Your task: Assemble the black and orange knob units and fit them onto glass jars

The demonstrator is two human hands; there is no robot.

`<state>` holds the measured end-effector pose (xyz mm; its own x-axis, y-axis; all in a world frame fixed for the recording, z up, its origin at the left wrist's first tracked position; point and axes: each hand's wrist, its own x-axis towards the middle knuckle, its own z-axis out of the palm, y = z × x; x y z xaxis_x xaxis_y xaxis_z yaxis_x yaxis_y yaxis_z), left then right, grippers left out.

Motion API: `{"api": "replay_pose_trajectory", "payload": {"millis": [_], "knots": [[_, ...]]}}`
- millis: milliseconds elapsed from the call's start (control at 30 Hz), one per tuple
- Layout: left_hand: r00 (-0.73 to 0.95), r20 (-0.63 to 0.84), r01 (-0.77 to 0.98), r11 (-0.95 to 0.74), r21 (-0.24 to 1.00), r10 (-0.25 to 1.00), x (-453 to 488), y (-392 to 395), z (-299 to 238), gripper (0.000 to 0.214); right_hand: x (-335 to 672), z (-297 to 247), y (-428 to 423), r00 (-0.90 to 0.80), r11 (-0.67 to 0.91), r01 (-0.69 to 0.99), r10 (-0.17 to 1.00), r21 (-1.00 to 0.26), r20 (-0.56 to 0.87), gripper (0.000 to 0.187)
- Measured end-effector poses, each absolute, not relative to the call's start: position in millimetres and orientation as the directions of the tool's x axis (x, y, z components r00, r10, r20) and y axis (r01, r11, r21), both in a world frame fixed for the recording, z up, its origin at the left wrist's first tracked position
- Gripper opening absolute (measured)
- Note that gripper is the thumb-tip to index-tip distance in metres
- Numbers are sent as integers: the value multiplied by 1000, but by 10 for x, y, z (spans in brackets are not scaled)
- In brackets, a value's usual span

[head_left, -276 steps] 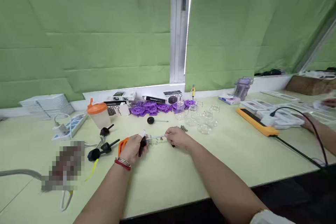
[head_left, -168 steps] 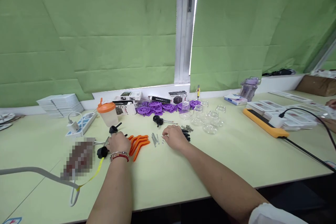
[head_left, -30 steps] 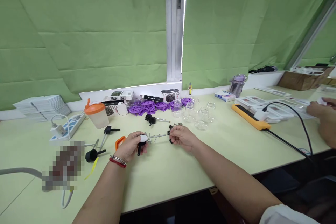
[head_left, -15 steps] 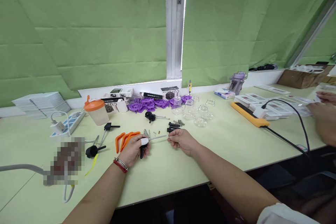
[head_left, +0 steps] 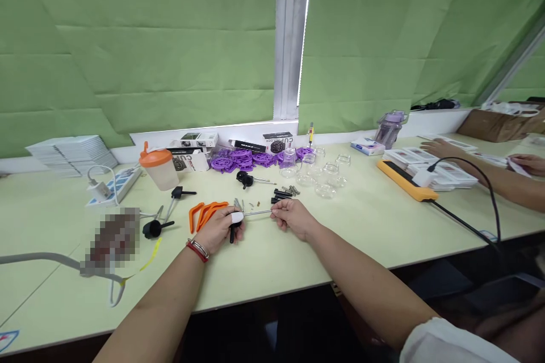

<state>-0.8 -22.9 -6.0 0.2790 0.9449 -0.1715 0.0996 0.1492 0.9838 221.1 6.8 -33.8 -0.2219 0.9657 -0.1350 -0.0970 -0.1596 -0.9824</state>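
Box (head_left: 279, 143) at back is showing "CUP HOLDER"; L hand (head_left: 219, 228) is holding blk-handled rod (head_left: 258, 213), pointing R, axis running crosswise; R hand (head_left: 295, 219) is pinching tip.

Near the centre of the frame, the left hand (head_left: 222, 227) grips a black part (head_left: 233, 233) with a metal rod (head_left: 258, 213), whose tip meets the pinched fingers of the right hand (head_left: 293, 219). Orange pieces (head_left: 210, 211) lie just left of centre on the pale surface (head_left: 264, 272). Purple parts (head_left: 242, 160) and clear cups (head_left: 326, 190) sit above; green sheeting (head_left: 140, 57) fills the top. Another person's arm (head_left: 494, 178) reaches in from the right edge.
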Motion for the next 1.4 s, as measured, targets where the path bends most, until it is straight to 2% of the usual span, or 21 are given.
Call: {"api": "replay_pose_trajectory", "payload": {"millis": [467, 900, 1400], "knots": [[299, -111, 108, 82, 991, 948, 9, -243, -97, 13, 2215, -277, 29, -214, -123, -68, 971, -990, -106, 11], [287, -142, 94, 120, 988, 947, 15, -249, -90, 15, 2236, -380, 69, -234, -106, -51, 968, -993, -91, 16], [307, -134, 83, 114, 990, 942, -8, -232, -126, 14, 2214, -308, 26, -244, -132, -28, 962, -991, -121, 30]]}}
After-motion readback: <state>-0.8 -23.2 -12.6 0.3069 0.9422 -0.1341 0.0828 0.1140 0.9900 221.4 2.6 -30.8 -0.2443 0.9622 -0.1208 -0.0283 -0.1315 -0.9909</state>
